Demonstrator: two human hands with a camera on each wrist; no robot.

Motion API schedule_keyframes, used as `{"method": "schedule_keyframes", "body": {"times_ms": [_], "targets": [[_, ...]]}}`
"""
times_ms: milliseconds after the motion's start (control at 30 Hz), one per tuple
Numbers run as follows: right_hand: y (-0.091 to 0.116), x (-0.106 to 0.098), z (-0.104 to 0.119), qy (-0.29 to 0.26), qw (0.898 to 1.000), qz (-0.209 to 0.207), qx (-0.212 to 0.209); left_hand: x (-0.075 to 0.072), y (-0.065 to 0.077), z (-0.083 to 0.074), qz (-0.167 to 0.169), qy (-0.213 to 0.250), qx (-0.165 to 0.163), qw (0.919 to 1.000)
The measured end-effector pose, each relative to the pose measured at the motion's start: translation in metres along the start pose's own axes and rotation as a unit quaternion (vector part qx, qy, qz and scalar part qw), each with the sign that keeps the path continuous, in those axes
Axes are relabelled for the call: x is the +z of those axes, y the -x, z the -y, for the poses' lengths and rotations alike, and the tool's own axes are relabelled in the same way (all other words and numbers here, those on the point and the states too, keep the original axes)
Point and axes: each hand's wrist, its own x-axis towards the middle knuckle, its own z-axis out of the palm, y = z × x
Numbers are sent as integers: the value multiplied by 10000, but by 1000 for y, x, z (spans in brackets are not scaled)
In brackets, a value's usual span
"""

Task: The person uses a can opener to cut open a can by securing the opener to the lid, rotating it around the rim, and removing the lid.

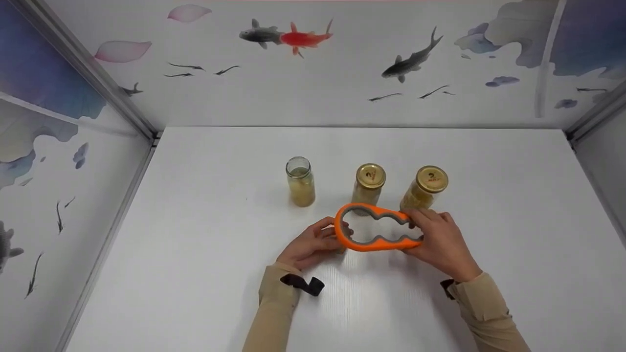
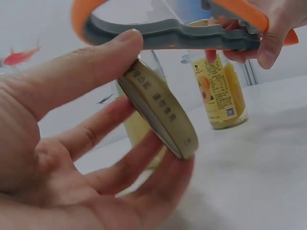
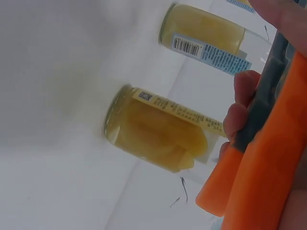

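Note:
My left hand (image 1: 313, 244) pinches a gold jar lid (image 2: 160, 108), thumb on its upper edge and fingertips beneath, tilted on its side. My right hand (image 1: 442, 239) grips the handle end of an orange jar opener (image 1: 338, 230) with grey scalloped inner edges. Its round end points left, overlapping the left fingertips in the head view. Behind the hands stands a lidless glass jar (image 1: 301, 188) of pale yellow contents. To its right are a middle jar (image 1: 370, 176) and a right jar (image 1: 432, 179), both with gold lids on. The right jar holds yellow fruit pieces (image 3: 153, 129).
The jars stand in a loose row on a white tabletop (image 1: 205, 195). A white back wall (image 1: 323, 102) with painted fish rises behind the table, and a similar left wall (image 1: 88, 186) borders it.

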Motion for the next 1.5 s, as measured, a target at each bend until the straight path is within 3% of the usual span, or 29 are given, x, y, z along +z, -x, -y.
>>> {"method": "schedule_keyframes", "body": {"times_ms": [67,100,233,600,933,1033,1267,1500], "targets": [[2,-4,-3,-17,10000,-31,92,-16,-14,21,-673,34,-95,9977],[3,-5,-4,-24,9999,-51,126,-23,-17,26,-780,-50,-113,9969],[8,-9,-7,18,9997,-131,201,-44,-20,23,-321,-550,-301,9975],[22,-11,-16,197,9992,-273,233,-51,-22,0,-583,-1672,-551,9827],[34,-15,-22,221,9982,-406,384,-55,-19,-19,-1004,-2813,-666,9520],[36,-14,-22,191,9979,-412,471,-55,-18,-26,-1113,-3325,-678,9341],[38,-11,-22,139,9975,-439,537,-51,-11,-32,-1401,-4918,-783,8558],[43,-7,-22,166,9966,-457,669,-55,-7,-30,-1268,-5667,-498,8126]]}}
